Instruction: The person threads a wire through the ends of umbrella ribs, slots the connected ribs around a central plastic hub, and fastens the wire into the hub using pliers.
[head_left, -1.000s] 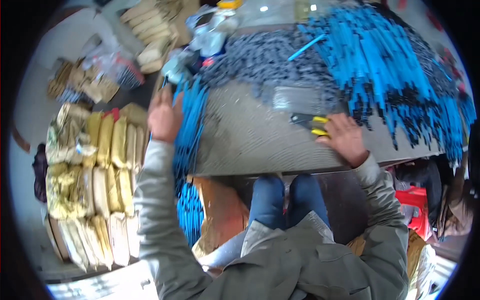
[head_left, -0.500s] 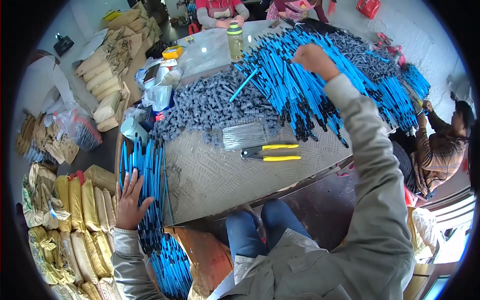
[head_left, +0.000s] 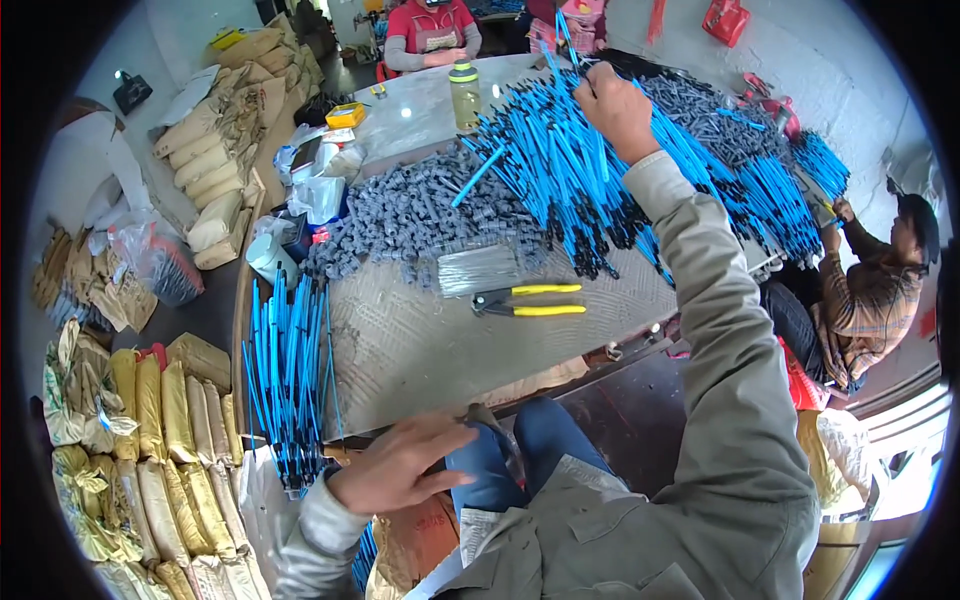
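My right hand (head_left: 617,108) is closed at the far side of a big pile of thin blue tubes (head_left: 560,165) with black ends. A few blue tubes (head_left: 566,38) rise from its fingers. Slightly blurred, my left hand (head_left: 405,465) hovers above my lap with its fingers stretched out, holding nothing. Beside it at the table's left edge lies a bundle of blue tubes (head_left: 285,370), black ends toward me. Below that arm, more tubes show partly in an open brown carton (head_left: 415,545).
Grey plastic fittings (head_left: 420,215) are heaped mid-table, by a clear bag of thin pale strips (head_left: 478,270) and yellow-handled pliers (head_left: 530,300). A bottle (head_left: 464,95) stands behind. Filled sacks (head_left: 165,400) are stacked left. One co-worker (head_left: 870,290) sits right; others are across the table.
My left hand has left the bundle at the table's left edge and moved right and nearer, over my lap. My right hand has shifted slightly left and up, with tubes now rising from it.
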